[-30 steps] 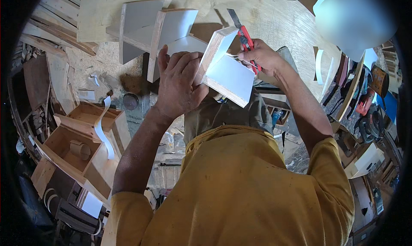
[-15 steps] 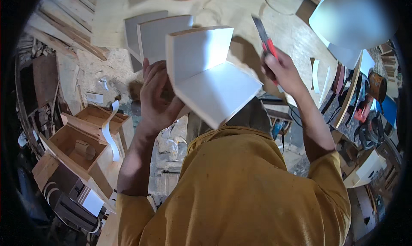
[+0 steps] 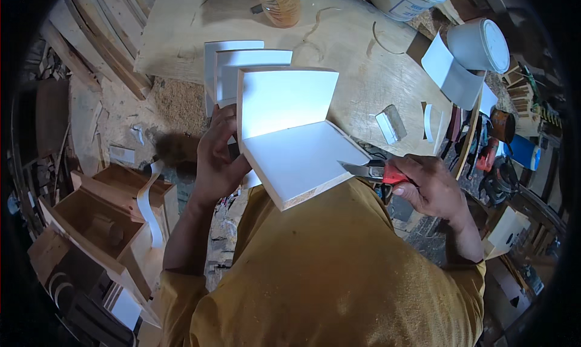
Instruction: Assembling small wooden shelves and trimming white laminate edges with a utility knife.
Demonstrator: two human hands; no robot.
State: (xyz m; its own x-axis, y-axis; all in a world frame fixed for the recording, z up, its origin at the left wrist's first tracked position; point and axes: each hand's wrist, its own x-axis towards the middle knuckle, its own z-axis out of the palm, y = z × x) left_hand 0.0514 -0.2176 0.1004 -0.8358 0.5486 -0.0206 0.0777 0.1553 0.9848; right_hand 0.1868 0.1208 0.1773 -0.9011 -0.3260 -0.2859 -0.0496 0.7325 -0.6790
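Observation:
My left hand (image 3: 215, 162) grips a white-faced, L-shaped board piece (image 3: 287, 102) from its left side, fingers partly hidden behind it. One panel stands up at the back and the other lies toward me, with pale wooden edges. More white-faced panels (image 3: 255, 61) stand behind it. In my right hand (image 3: 431, 188) is a red utility knife (image 3: 393, 174), its metal blade reaching over the right front edge of the lower panel, where I cannot tell whether it touches. A small block with a white face (image 3: 389, 123) lies on the table to the right of the piece.
A plywood tabletop (image 3: 348, 68) carries an orange-brown jar (image 3: 277, 5) at the back. White buckets (image 3: 404, 1) and a bent white sheet (image 3: 436, 65) are at back right. Open wooden boxes (image 3: 97, 217) with a white strip (image 3: 147, 211) stand left; tools (image 3: 499, 165) crowd the right.
The L-shaped piece has turned to show its white inner faces. My right hand and knife have swung down to its right front edge. The view now takes in more of the table's back.

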